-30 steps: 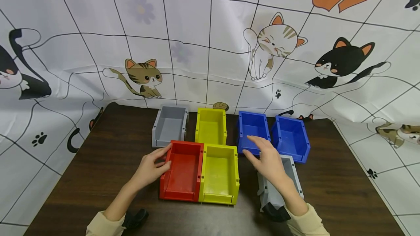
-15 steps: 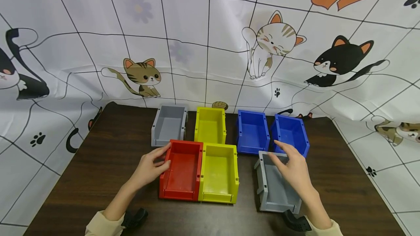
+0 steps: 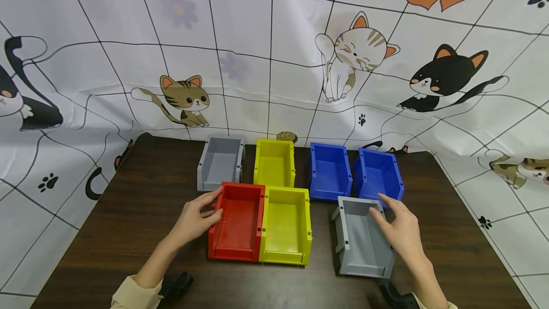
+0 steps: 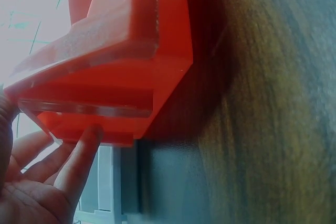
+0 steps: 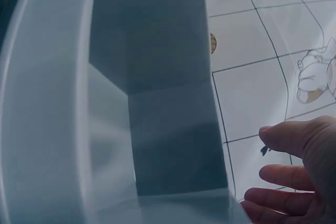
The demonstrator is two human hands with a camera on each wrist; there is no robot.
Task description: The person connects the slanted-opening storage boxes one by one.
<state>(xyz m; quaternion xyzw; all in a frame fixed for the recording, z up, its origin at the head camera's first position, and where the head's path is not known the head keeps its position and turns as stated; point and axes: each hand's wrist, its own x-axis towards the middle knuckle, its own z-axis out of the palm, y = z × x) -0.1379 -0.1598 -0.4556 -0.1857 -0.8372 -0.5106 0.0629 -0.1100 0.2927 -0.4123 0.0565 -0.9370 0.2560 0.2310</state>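
Note:
My left hand (image 3: 190, 223) holds the left wall of the red storage bin (image 3: 237, 223), its thumb over the rim. In the left wrist view, its fingers lie against the outside of the red bin (image 4: 131, 72). A yellow storage bin (image 3: 286, 225) stands flush against the red one's right side. My right hand (image 3: 402, 232) hovers by the right rim of a grey storage bin (image 3: 364, 237), fingers relaxed. The right wrist view shows that hand (image 5: 294, 177) apart from the grey bin (image 5: 173, 129), with nothing in its fingers.
Behind stand another grey bin (image 3: 220, 163), a second yellow bin (image 3: 274, 162) and two blue bins, one (image 3: 330, 170) left of the other (image 3: 377, 173). All rest on a dark wooden table (image 3: 158, 170). A cat-patterned cloth (image 3: 257, 61) hangs behind.
My right hand has moved right across the front grey bin to its right rim, uncovering the bin's inside. The left hand and the bins stay put.

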